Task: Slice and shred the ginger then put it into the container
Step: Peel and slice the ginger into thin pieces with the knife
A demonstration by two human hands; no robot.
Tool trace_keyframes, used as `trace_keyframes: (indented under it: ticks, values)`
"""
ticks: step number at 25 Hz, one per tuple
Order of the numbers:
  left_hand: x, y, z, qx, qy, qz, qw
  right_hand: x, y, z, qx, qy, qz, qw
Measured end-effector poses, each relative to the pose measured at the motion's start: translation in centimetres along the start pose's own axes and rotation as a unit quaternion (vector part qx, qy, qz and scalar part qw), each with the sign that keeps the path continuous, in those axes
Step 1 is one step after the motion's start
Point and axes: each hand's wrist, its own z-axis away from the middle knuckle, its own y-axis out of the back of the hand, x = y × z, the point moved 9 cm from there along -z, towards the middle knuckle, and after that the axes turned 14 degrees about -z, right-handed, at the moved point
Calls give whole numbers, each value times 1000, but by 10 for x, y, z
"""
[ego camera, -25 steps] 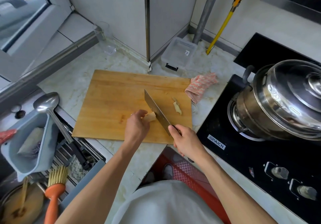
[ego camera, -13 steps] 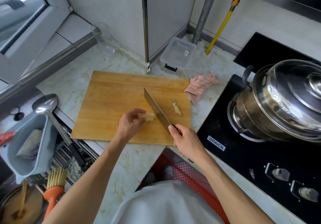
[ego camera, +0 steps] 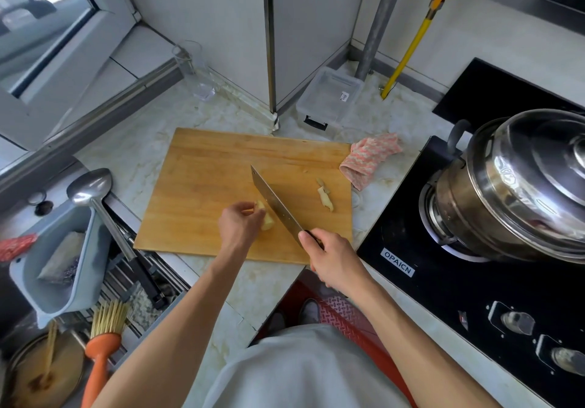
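I had my left hand (ego camera: 240,227) curled over the ginger (ego camera: 265,217), fingers grasping it against the wooden cutting board (ego camera: 202,186). My right hand (ego camera: 332,259) was clenched round the handle of the knife (ego camera: 275,205), whose blade ran toward eleven o'clock and lay just beside the ginger on its three o'clock side. A cut-off ginger piece (ego camera: 325,198) sat on the board at about three o'clock of the blade, apart from it. The clear plastic container (ego camera: 329,97) stood beyond the board at twelve o'clock, near the wall. A pink cloth (ego camera: 368,160) touched the board's two o'clock corner.
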Motion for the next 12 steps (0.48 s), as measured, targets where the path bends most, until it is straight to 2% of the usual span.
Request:
trace_keyframes:
  ticks: [7, 12]
  values:
    - [-13, -15, 4, -5, 55, 51, 997, -9, -8, 5, 4, 18, 12, 1000]
    - [-9, -15, 8, 3, 58, 39, 998, -17, -7, 13, 12, 28, 25, 999]
